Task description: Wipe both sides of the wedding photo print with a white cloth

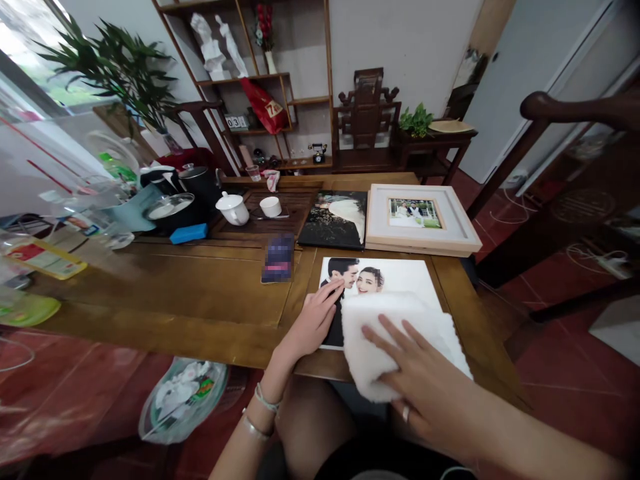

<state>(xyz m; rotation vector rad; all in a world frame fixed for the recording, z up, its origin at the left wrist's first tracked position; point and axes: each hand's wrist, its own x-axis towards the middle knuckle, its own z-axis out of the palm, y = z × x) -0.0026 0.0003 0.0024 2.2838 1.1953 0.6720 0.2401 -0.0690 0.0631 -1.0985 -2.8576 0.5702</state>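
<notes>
A large photo print (400,277) of two people lies flat on the wooden table (200,293) near its front edge. My left hand (315,320) rests flat on the print's left edge, fingers stretched out. My right hand (425,380) presses flat on a white fluffy cloth (370,333) that covers the lower part of the print; its fingers are spread and a ring shows on one.
Behind the print lie a dark photo album (335,220) and a framed picture (417,217). A phone (279,258) lies left of them, with a teapot (233,209), cup (271,207) and kettles beyond. A bagged bin (183,397) stands on the floor at left; a wooden chair arm (575,110) at right.
</notes>
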